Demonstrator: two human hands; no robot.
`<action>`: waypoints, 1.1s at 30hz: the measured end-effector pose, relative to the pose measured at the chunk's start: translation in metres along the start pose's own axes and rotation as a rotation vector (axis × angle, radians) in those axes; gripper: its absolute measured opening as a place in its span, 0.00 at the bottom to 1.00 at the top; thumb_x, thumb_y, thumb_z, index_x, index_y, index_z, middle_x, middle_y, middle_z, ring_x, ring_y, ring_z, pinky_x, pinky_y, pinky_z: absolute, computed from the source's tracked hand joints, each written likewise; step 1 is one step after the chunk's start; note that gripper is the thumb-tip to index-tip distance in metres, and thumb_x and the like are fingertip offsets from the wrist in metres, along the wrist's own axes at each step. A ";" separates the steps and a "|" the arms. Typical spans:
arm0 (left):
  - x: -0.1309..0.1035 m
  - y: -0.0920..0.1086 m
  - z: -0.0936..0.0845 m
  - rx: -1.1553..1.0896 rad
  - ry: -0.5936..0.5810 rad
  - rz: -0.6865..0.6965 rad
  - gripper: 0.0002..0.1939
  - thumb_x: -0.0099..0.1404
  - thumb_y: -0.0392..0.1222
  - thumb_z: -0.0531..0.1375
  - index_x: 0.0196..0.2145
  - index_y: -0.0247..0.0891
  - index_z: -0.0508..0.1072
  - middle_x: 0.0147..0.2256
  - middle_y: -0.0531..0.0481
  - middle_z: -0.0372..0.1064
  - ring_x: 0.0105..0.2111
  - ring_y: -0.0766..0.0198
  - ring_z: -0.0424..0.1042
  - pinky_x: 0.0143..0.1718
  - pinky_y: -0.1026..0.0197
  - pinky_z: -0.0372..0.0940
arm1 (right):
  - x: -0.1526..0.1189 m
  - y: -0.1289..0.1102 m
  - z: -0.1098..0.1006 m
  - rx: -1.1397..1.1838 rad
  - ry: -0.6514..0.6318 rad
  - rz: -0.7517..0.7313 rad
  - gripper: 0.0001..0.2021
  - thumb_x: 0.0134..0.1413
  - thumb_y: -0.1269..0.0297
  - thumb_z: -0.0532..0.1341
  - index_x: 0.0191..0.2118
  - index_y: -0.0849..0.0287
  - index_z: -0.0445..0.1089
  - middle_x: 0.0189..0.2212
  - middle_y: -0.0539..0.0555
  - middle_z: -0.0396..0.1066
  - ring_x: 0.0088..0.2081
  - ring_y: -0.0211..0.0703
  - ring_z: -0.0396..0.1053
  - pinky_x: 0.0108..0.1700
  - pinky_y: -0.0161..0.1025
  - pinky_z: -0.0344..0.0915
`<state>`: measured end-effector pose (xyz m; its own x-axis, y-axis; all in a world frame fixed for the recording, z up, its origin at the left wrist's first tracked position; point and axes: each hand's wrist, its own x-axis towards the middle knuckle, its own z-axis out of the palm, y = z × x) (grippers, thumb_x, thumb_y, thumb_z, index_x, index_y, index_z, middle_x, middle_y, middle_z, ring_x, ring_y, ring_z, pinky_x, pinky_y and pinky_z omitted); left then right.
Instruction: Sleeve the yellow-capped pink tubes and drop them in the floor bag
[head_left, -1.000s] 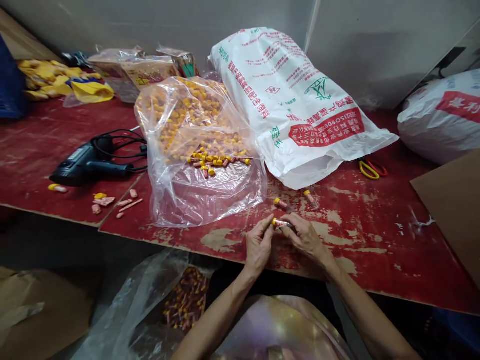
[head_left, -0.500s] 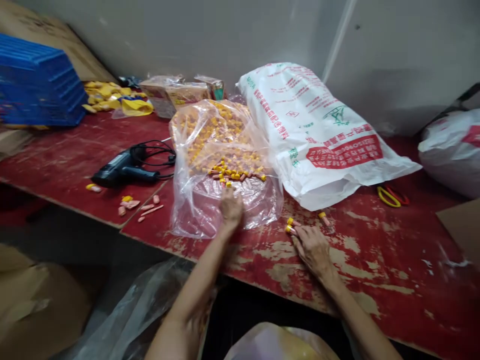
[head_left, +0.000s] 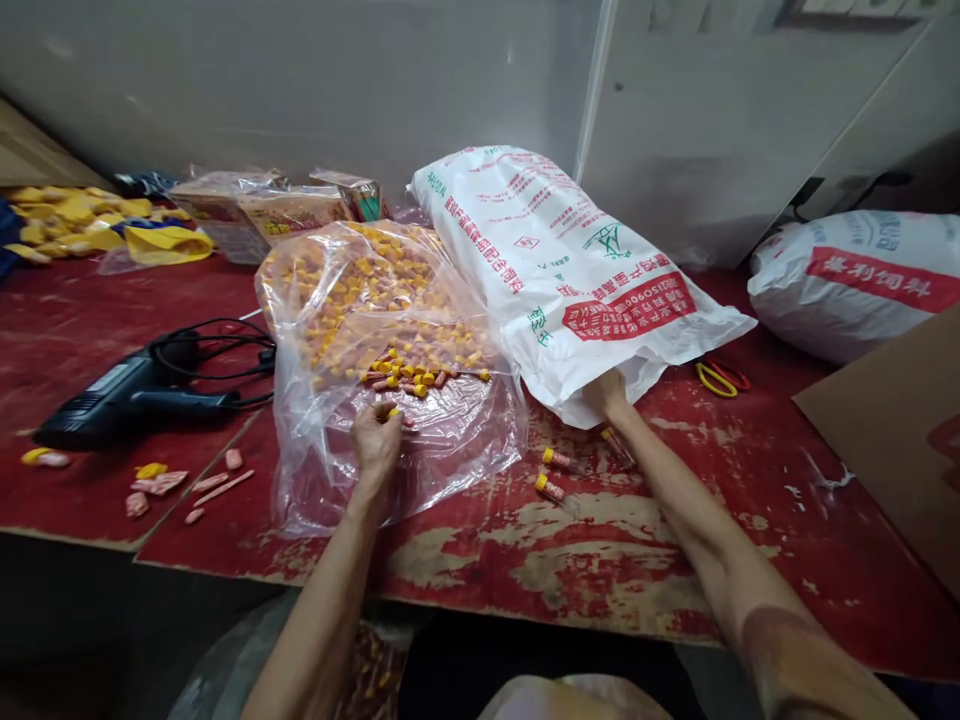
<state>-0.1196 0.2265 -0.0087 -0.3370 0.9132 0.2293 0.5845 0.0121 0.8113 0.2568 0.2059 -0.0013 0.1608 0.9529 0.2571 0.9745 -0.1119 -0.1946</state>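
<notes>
Over the mouth of a clear plastic bag, my left hand pinches a small yellow-capped piece. Behind it, many yellow-capped pieces fill the clear bag. My right hand reaches into the open end of a white printed sack; its fingers are hidden inside. On the red table beside my right forearm lie two yellow-capped tubes with pink contents, one farther back and one nearer. Another tube is partly behind the wrist.
At left lie a black heat gun with its cable and several loose pink pieces. Packaged boxes and yellow items stand behind. Yellow-and-red scissors, another white sack and cardboard are at right.
My right hand has moved from the tubes into the white sack's opening, leaving the tubes on the table. My left hand stays over the clear bag. The view has shifted to the right.
</notes>
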 end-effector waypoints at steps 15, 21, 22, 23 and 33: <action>-0.172 0.079 0.023 -1.143 -0.329 -0.603 0.17 0.40 0.40 0.72 0.30 0.37 0.75 0.28 0.55 0.71 0.25 0.71 0.70 0.28 0.67 0.67 | -0.134 -0.013 -0.063 0.431 -0.099 -0.240 0.13 0.62 0.60 0.51 0.47 0.57 0.67 0.39 0.56 0.71 0.37 0.43 0.69 0.37 0.37 0.65; -0.208 0.092 0.032 -1.118 -0.407 -0.544 0.14 0.47 0.41 0.69 0.33 0.37 0.76 0.32 0.54 0.71 0.26 0.71 0.70 0.30 0.66 0.67 | -0.188 -0.048 -0.060 0.600 -0.166 -0.357 0.14 0.62 0.63 0.53 0.51 0.56 0.66 0.45 0.57 0.70 0.43 0.44 0.69 0.44 0.40 0.66; -0.211 0.092 0.031 -1.111 -0.387 -0.539 0.15 0.47 0.41 0.69 0.34 0.37 0.75 0.32 0.54 0.71 0.27 0.71 0.70 0.30 0.66 0.68 | -0.188 -0.050 -0.058 0.601 -0.165 -0.365 0.14 0.62 0.64 0.53 0.52 0.57 0.66 0.46 0.58 0.69 0.44 0.44 0.69 0.44 0.40 0.66; -0.213 0.092 0.030 -1.106 -0.361 -0.535 0.15 0.47 0.41 0.69 0.33 0.37 0.75 0.31 0.54 0.70 0.27 0.71 0.70 0.30 0.65 0.68 | -0.187 -0.052 -0.056 0.599 -0.165 -0.369 0.15 0.62 0.64 0.53 0.52 0.57 0.66 0.47 0.59 0.69 0.44 0.44 0.69 0.44 0.40 0.66; -0.218 0.099 0.018 -1.182 -0.379 -0.615 0.16 0.43 0.38 0.70 0.32 0.36 0.75 0.31 0.54 0.71 0.26 0.69 0.72 0.30 0.64 0.68 | -0.191 -0.044 -0.066 0.959 -0.070 0.007 0.12 0.54 0.58 0.60 0.44 0.55 0.68 0.36 0.53 0.71 0.35 0.42 0.67 0.40 0.42 0.65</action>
<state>0.0254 0.0359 0.0120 0.0209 0.9430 -0.3320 -0.6137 0.2743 0.7404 0.1939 0.0101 0.0204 0.1256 0.9713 0.2019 0.4257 0.1311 -0.8953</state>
